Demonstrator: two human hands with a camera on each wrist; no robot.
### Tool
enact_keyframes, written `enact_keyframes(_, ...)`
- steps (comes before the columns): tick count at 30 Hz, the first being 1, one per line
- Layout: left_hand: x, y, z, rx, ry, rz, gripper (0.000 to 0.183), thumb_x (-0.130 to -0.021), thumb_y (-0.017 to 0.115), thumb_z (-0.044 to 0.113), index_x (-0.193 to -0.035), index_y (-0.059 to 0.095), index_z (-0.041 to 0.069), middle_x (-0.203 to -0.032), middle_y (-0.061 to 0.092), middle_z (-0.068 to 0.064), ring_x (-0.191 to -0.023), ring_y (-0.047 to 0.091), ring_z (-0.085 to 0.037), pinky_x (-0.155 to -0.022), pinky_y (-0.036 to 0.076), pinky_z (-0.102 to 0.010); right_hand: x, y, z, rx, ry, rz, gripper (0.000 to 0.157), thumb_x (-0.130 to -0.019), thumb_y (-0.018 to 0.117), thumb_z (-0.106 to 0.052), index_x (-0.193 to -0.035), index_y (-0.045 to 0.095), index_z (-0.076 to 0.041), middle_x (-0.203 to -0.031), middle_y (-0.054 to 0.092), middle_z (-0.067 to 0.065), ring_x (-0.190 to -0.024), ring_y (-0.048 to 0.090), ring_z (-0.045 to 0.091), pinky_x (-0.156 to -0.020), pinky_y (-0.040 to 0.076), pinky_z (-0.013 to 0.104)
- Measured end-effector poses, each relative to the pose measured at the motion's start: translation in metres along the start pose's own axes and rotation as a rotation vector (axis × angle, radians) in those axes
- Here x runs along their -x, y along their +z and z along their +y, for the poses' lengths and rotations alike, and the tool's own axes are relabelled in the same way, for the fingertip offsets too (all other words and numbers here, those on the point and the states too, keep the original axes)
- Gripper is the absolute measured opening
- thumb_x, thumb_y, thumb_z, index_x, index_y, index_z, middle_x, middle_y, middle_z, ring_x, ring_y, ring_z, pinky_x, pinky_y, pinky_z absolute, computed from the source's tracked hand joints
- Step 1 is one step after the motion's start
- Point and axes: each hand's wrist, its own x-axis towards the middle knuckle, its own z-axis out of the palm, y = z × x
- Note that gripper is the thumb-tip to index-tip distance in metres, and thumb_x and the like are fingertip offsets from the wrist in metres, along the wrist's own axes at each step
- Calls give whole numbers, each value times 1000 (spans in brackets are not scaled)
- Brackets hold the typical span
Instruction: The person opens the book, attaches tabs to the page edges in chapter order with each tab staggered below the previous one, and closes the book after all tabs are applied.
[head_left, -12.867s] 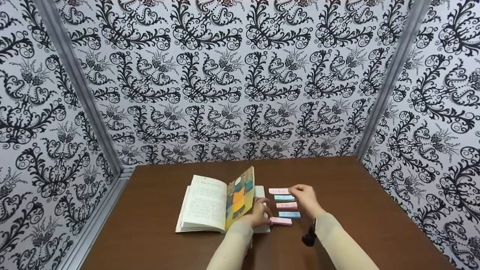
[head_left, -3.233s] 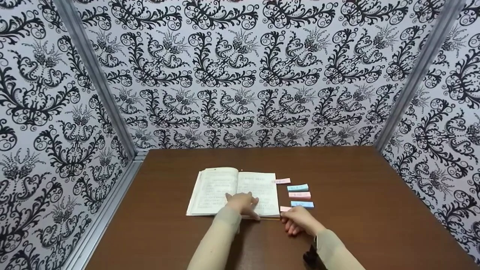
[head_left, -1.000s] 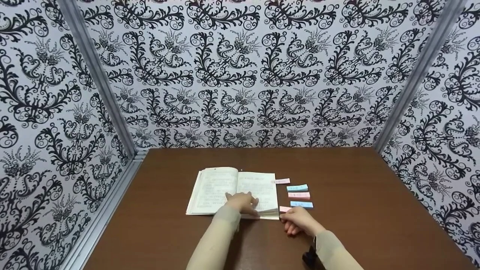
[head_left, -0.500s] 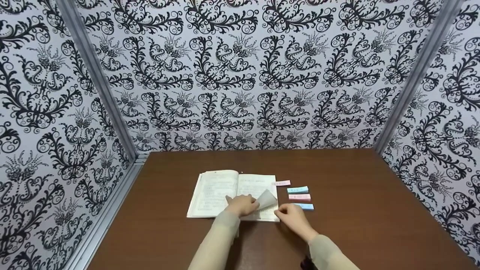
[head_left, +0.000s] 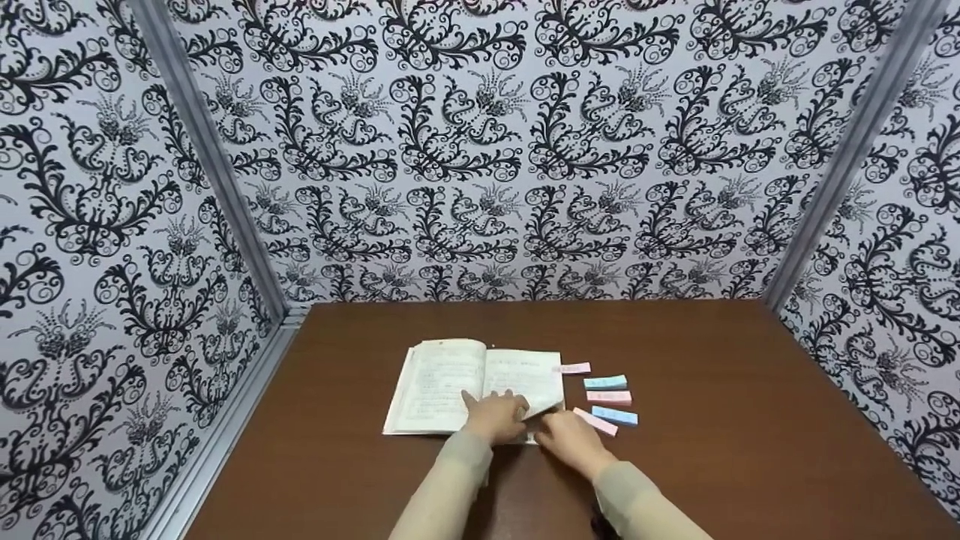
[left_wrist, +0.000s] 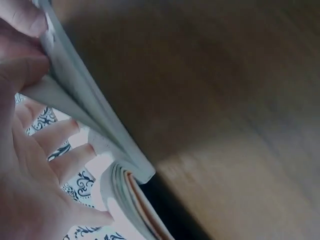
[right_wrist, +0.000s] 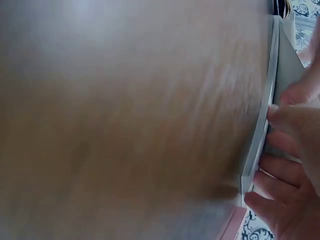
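Behind and beside the brown tabletop (head_left: 322, 480) stand white walls (head_left: 480, 187) with black scrollwork, joined at grey posts (head_left: 211, 150).

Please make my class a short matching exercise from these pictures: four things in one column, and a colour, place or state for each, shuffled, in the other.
Things
1. Book
2. Table
3. Back wall
4. Nearest pink strip

Descriptions
A. White with black swirls
B. Lying at a slant, to the right of the book, near the right hand
C. Open, with the left hand on its pages
D. Plain brown

Right pairs: 1-C, 2-D, 3-A, 4-B
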Motion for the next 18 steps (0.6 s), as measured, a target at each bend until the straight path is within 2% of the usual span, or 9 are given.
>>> enact_keyframes(4, 1, 4, 8, -62, -10, 27, 32, -83, 68, 35, -112, 65, 22, -127, 61, -6, -117, 56, -33, -94, 25, -78, -3, -6, 4, -4, -23, -26, 15, -78, 77, -14, -73, 63, -8, -67, 63, 5, -63, 62, 26, -55, 48, 41)
enact_keyframes(10, 1, 11, 19, -92, -25, 40, 31, -87, 66, 38, -112, 63, 20, -132, 58, -8, -122, 52, -36, -95, 25, -77, -6, -14, 9, -29, 25, -91, 14, -75, 79, -14, -79, 67, -8, -68, 63, 3, -60, 53, 17, -53, 45, 39)
enact_keyframes(16, 4, 13, 15, -70, -19, 56, 23, -88, 67, 37, -102, 62, 20, -127, 61, -7, -118, 55, -35, -94, 26, -78, -7, -14, 6, -38, 3, -85, 14, -75, 79, -12, -83, 69, -7, -72, 65, 3, -64, 57, 17, -55, 47, 39)
enact_keyframes(18, 4, 11, 11, -50, -26, 69, 26, -87, 68, 34, -106, 62, 19, -123, 64, -6, -113, 59, -35, -93, 28, -77, -8, -12, 3, -33, -11, -82, 13, -74, 78, -12, -79, 67, -7, -69, 63, 2, -61, 56, 18, -53, 46, 39)
